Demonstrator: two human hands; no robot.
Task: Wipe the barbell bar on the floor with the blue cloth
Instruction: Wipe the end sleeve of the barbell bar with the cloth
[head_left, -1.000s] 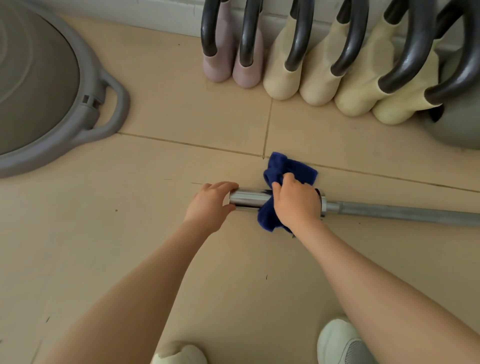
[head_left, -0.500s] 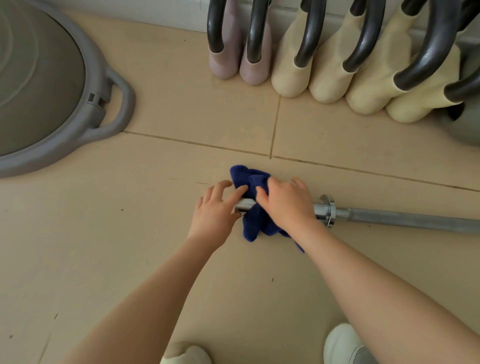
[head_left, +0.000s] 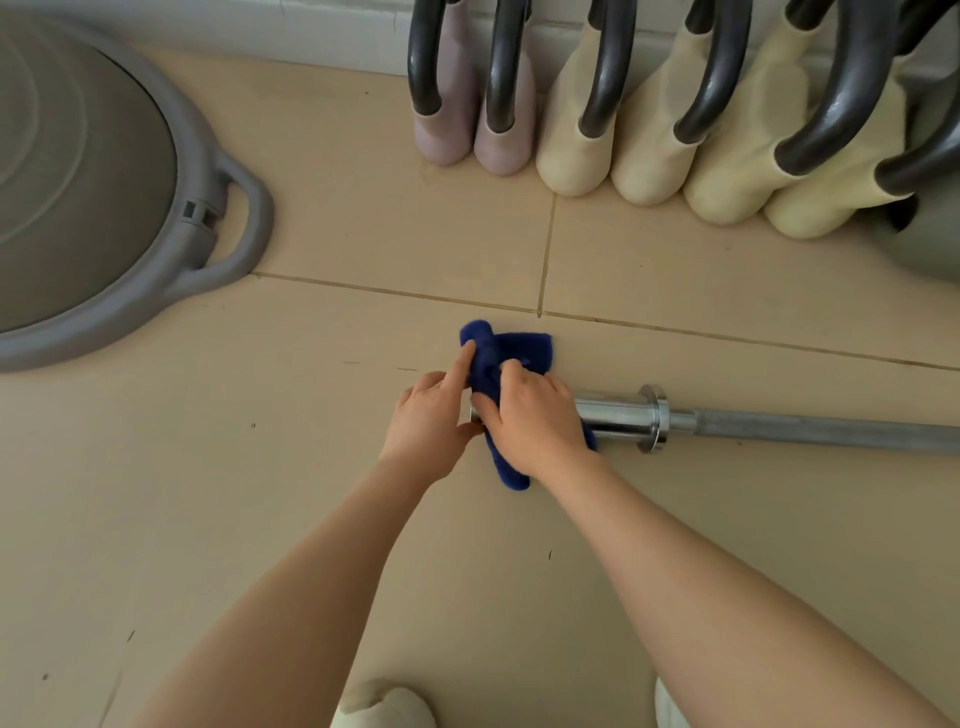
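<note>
The barbell bar (head_left: 810, 430) lies across the beige tiled floor and runs off the right edge. Its shiny chrome sleeve (head_left: 615, 415) ends at a collar. The blue cloth (head_left: 519, 353) is draped over the sleeve's left end. My right hand (head_left: 535, 426) is closed over the cloth and the sleeve end beneath it. My left hand (head_left: 431, 421) sits just left of it, its index finger pressing the cloth's upper fold and its thumb at the sleeve's tip. The very end of the sleeve is hidden under cloth and hands.
A row of kettlebells (head_left: 571, 150) with dark handles stands along the back wall. A grey round balance trainer with a loop handle (head_left: 228, 228) lies at the left. My two white shoes (head_left: 384, 706) show at the bottom edge.
My right hand has slid the cloth leftward from the collar to the sleeve's end, baring more chrome. My left hand let go of the sleeve tip and now touches the cloth.
</note>
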